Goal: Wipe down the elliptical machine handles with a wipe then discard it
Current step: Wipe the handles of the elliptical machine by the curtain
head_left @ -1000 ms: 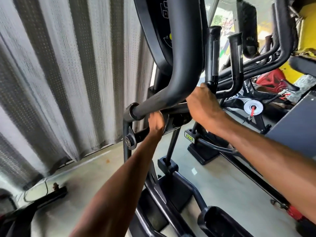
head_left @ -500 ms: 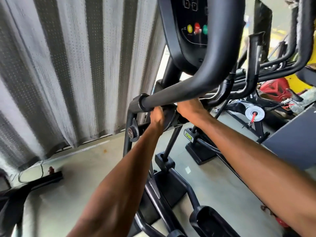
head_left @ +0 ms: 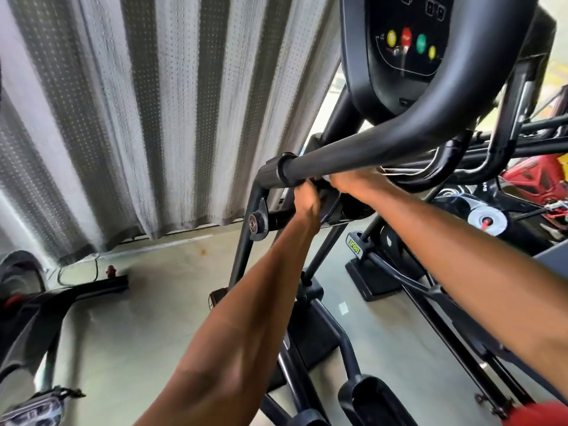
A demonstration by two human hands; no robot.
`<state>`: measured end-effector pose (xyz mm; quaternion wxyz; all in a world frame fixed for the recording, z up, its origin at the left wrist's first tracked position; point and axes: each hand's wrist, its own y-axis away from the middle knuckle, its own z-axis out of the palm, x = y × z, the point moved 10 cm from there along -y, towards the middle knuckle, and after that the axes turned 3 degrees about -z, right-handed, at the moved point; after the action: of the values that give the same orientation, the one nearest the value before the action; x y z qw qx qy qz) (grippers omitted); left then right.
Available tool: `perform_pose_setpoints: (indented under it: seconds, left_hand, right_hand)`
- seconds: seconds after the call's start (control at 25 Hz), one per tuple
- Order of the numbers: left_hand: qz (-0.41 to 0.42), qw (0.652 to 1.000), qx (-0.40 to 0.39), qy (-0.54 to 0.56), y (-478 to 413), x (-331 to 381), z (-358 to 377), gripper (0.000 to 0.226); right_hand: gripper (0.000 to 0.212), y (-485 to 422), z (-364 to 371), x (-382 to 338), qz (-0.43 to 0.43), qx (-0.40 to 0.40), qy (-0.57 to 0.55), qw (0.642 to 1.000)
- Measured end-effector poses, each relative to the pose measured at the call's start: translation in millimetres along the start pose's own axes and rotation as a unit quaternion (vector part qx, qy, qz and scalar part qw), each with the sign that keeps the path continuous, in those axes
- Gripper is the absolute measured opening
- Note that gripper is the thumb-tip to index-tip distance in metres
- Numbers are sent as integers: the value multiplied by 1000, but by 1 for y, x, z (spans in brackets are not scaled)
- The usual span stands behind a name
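Our left hand (head_left: 305,202) and right hand (head_left: 349,183) under handle bar (head_left: 353,157) | bar hides our fingers, grip unclear | curtain (head_left: 153,118) left, console (head_left: 405,66) above

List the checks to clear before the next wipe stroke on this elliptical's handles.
1. Both hands in view: ok. The left-hand grip and the right-hand grip meet just under the long black handlebar.
2. Wipe held: cannot tell. Only a pale sliver shows between the hands, and the bar hides the fingers.
3. Which hand holds what: cannot tell.
4. Hands off the console buttons: ok, both are below it.
5. Bin for discarding in view: not ok, none shows.
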<state>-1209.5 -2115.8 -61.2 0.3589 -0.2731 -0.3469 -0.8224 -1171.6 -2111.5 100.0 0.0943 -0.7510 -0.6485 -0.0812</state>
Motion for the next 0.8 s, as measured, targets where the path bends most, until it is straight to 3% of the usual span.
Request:
perform_pose_setpoints:
  seconds: [0.08,0.16,0.32,0.48,0.6,0.8]
  left_hand:
    - [-12,999,-19,27,8,-2,6,47]
    - [-16,999,-18,21,-5,-11,7,49]
    - [-1,999,-8,-47,7,-2,8,79]
    - [26,994,2,-107,24,13,10,76]
    - [36,988,8,-153,29,14,12,88]
    - [127,956,-17,-263,35,30,28,70]
  right_hand:
    - [15,1,2,-14,-36,38,24,998]
    - [29,8,6,-16,-41,51,45,997]
    - [24,49,-24,2,-3,76,85,993]
    - [21,86,-50,34,48,112,107,987]
    - [20,87,-41,33,61,130,108,984]
    - [24,90,-30,29,73,180,40,980]
